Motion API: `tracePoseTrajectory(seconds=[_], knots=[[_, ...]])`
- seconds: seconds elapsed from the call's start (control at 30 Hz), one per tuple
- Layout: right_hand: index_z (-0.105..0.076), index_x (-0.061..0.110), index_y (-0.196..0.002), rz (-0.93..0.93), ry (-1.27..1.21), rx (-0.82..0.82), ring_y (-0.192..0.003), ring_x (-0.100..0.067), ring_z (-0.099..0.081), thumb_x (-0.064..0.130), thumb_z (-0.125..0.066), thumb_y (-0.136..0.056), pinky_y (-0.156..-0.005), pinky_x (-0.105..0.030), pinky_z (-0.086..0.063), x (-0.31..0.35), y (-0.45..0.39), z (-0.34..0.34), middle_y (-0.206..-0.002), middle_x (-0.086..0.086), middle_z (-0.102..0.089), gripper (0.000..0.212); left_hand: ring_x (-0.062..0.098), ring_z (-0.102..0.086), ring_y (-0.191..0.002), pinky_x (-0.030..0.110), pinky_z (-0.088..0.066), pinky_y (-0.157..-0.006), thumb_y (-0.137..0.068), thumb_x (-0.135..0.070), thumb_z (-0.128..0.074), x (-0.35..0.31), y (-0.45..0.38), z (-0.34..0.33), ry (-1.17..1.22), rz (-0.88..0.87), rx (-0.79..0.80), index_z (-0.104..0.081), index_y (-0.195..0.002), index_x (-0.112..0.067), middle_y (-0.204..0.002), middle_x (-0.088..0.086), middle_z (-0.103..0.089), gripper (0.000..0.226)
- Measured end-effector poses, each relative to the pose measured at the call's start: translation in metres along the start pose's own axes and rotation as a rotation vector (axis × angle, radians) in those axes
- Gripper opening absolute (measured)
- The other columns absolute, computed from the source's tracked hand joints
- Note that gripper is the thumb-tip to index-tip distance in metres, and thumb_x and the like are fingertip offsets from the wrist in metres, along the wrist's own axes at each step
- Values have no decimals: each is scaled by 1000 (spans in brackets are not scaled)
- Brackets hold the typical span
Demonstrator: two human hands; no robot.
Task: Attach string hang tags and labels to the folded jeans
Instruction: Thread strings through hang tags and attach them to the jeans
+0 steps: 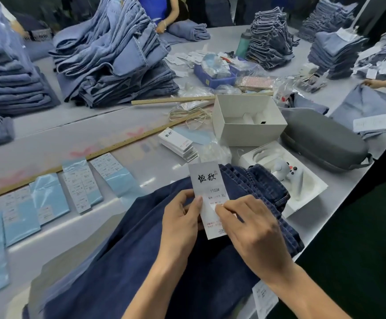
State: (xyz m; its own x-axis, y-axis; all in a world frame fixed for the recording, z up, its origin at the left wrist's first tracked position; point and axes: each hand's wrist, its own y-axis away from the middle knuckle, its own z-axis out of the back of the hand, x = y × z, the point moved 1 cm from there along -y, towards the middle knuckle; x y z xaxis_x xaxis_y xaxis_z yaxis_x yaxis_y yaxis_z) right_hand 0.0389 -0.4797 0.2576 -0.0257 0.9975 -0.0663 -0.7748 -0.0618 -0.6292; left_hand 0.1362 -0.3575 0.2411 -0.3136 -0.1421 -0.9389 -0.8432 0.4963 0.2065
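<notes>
Head view: left hand (180, 223) holds a white tag (209, 199); right hand (254, 233) pinches it too, over dark jeans (141, 249) at the desk's (150, 162) near edge.

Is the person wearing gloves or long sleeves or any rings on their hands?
No gloves, rings or watch show. The left hand and right hand are bare, and both forearms are uncovered as far as the picture's bottom edge, so no sleeve is visible. The fingernails look short and unpainted.
</notes>
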Motion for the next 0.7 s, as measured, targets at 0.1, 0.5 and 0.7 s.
tracePoseTrajectory(seconds=[0.1, 0.5, 0.7], knots=[[-74, 7, -103, 18, -50, 98, -94, -24, -63, 13, -66, -97, -81, -34, -50, 1, -3, 0, -103, -3, -70, 12, 16, -76, -94, 33, -62, -79, -94, -14, -71, 2, 1, 1, -124, -70, 9, -67, -110, -21, -102, -4, -79, 17], [-77, 25, -90, -1040, -1168, 141, -87, -20, -76, 34, -71, -89, -69, -25, -59, -18, -21, 2, -91, -1, -78, 11, 17, -72, -105, 34, -61, -85, -80, -5, -83, 2, 6, 10, -232, -114, 305, -56, -126, -29, -115, -4, -74, 59], [-72, 31, -99, -935, -1164, 165, -90, -14, -75, 42, -66, -93, -73, -27, -60, -9, -20, 4, -96, 2, -77, 14, 14, -74, -97, 29, -61, -77, -77, -43, -85, -3, 7, 5, -267, -64, 252, -55, -118, -45, -109, -8, -75, 51]])
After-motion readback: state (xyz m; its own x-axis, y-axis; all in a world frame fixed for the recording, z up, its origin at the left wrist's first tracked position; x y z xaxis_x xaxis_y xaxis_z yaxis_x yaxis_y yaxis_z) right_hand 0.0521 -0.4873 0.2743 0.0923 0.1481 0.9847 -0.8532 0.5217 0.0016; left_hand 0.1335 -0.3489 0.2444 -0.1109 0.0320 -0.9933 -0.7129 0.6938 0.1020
